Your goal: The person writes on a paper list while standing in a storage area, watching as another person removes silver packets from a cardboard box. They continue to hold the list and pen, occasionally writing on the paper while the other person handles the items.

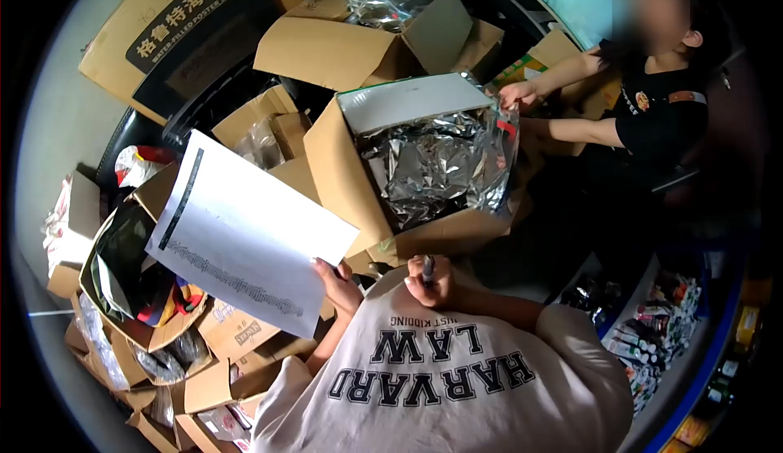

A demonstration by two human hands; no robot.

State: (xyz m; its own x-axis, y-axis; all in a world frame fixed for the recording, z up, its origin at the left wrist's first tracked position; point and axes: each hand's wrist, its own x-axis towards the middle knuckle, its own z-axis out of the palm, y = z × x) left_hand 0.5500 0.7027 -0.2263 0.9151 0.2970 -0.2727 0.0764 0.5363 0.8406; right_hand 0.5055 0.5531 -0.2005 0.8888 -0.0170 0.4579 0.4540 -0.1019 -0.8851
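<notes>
My left hand (pixel 341 287) grips the lower right edge of a large white sheet of paper (pixel 253 233), which has a dark strip and rows of small print too small to read. In my right hand (pixel 431 282), close to my chest, is a dark pen (pixel 428 268), its fingers closed round it. Just beyond my hands stands an open cardboard box (pixel 347 180) with crumpled silvery wrapping (pixel 432 159) inside. A person in a black top (pixel 665 119) at the right has hands on the wrapping's right side.
Another open box (pixel 326 49) with clear plastic stands behind, near a flat carton (pixel 122 53) with printed lettering. Several filled boxes crowd the left, one holding dark and coloured items (pixel 130 265). Bins of small packets (pixel 652 331) lie at the lower right.
</notes>
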